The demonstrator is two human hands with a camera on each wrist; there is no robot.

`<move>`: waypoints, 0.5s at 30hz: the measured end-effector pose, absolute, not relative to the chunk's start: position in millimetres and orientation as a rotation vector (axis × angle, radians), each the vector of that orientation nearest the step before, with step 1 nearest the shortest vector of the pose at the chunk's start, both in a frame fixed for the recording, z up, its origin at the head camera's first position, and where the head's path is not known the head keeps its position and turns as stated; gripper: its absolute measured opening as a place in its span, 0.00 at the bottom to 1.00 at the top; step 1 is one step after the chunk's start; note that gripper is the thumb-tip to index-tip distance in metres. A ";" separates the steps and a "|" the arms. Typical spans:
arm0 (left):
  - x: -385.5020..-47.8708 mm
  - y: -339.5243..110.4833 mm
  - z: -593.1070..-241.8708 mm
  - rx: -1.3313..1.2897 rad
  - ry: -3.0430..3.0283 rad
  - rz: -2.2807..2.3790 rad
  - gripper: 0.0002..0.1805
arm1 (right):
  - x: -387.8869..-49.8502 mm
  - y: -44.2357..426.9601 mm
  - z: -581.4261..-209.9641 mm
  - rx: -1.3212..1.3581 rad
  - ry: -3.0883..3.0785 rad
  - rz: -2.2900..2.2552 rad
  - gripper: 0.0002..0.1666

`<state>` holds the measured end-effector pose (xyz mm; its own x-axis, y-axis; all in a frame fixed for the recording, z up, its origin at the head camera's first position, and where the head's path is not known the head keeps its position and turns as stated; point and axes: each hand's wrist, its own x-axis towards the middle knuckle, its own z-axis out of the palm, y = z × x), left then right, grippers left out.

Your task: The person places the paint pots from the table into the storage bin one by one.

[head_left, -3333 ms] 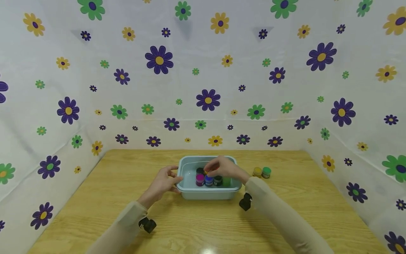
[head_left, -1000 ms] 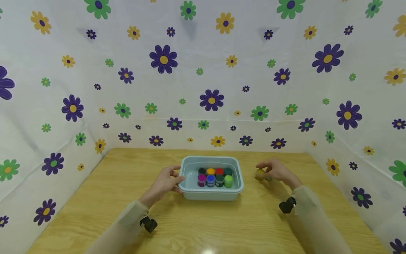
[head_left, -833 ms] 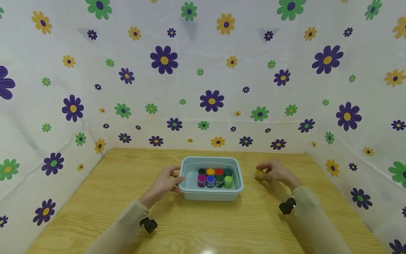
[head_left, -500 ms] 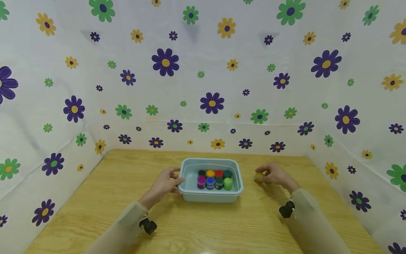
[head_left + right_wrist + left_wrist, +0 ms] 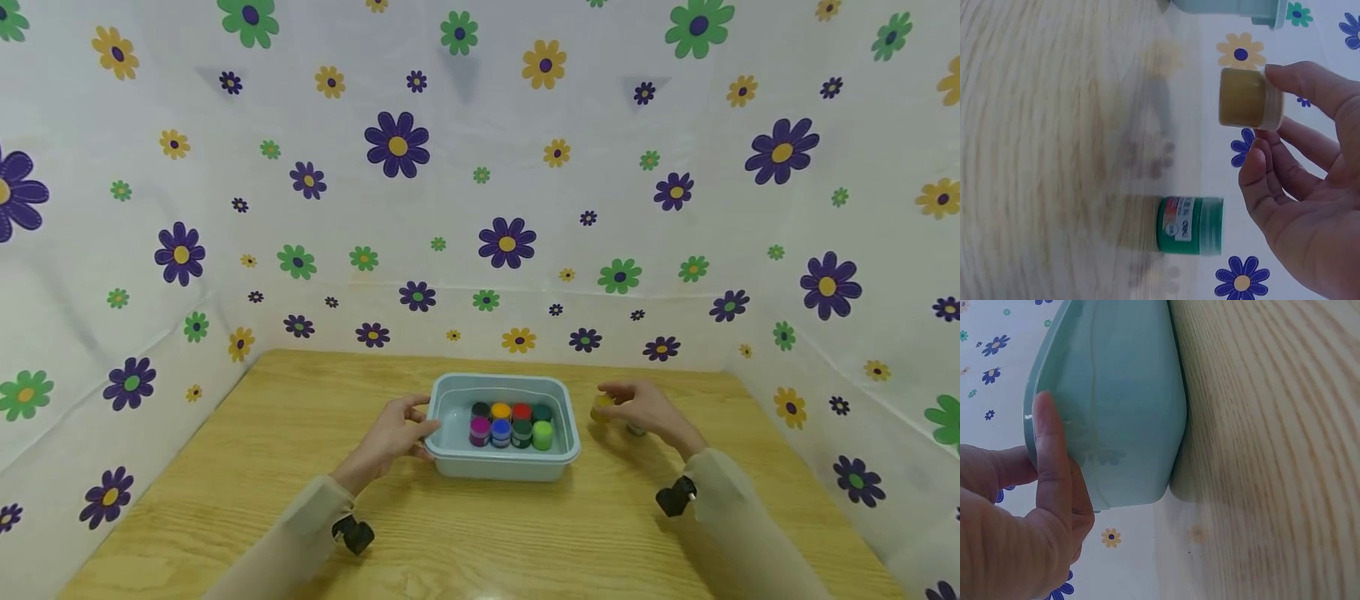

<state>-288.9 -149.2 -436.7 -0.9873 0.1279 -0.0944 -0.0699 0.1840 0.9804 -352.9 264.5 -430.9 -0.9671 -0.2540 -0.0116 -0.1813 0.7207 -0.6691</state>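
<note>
With its thumb and fingers, my left hand [image 5: 390,433] grips the left rim of a pale blue plastic basin [image 5: 498,468]. In the left wrist view, the thumb [image 5: 1050,456] lies over the basin's rim. Inside the basin, several small paint jars stand in two rows, among them a magenta jar [image 5: 480,432], a blue jar [image 5: 501,432] and a light green jar [image 5: 542,435]. To the right of the basin, my right hand [image 5: 647,410] pinches a dark yellow paint jar [image 5: 1244,98] by its lid, raised off the table. A green paint jar [image 5: 1188,225] stands below that hand.
The wooden table [image 5: 480,533] carries the basin and jars. Flower-patterned white cloth [image 5: 337,225] rises behind and on both sides of it. The basin's left part is bare floor, left of the jars.
Over three seconds, my right hand left the basin, reached the jars on the right and took the yellow one. Just now it lifted that jar slightly leftward, uncovering the green jar. My left hand stays.
</note>
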 end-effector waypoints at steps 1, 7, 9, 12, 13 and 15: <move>-288.4 -149.1 -436.1 0.058 2.298 1.912 0.29 | -352.8 262.5 -429.4 -0.364 2.814 -1.100 0.35; -287.6 -148.9 -435.2 0.059 2.307 1.906 0.29 | -350.8 251.1 -424.3 -0.334 2.760 -1.243 0.32; -287.7 -148.8 -435.4 0.059 2.304 1.909 0.29 | -349.9 247.8 -423.1 -0.342 2.738 -1.273 0.32; -287.6 -148.4 -434.7 0.056 2.293 1.919 0.29 | -347.9 243.4 -420.8 -0.350 2.714 -1.309 0.31; -287.6 -148.4 -434.7 0.057 2.294 1.921 0.29 | -347.3 241.8 -419.9 -0.358 2.706 -1.319 0.31; -287.7 -148.4 -434.6 0.053 2.295 1.921 0.29 | -346.7 238.2 -418.5 -0.372 2.698 -1.341 0.30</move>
<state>-287.7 -148.4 -434.6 -0.9884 0.1218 -0.0906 -0.0677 0.1803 0.9813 -346.7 238.2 -418.5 -0.9645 -0.2635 0.0141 -0.1704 0.5808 -0.7960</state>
